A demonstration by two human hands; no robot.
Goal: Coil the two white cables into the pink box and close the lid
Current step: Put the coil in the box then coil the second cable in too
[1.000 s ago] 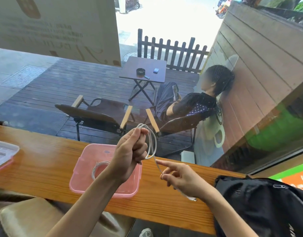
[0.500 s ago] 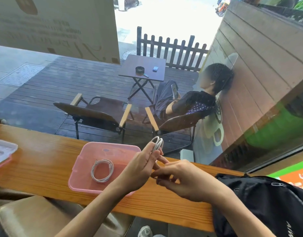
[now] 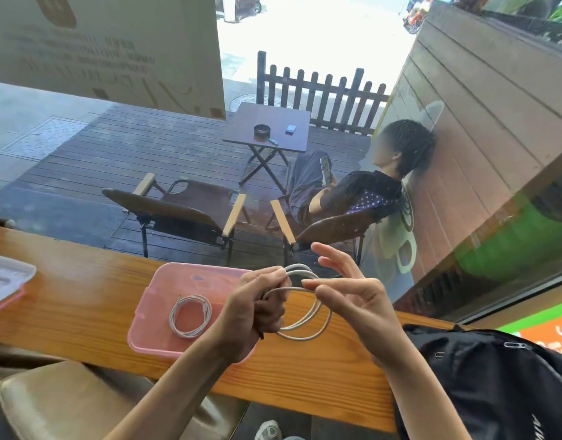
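One white cable (image 3: 191,315) already lies coiled in the pink box (image 3: 152,312) on the bench (image 3: 67,296). My left hand (image 3: 254,309) grips the second cable (image 3: 305,315), looped just right of the box; my right hand (image 3: 352,293) pinches its top strand. Stowing and lidding remain.

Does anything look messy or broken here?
Nothing looks broken or spilled. One white cable lies neatly coiled in the pink box. The second cable is looped in the left hand, with the right hand touching it. The lid lies off to the left.
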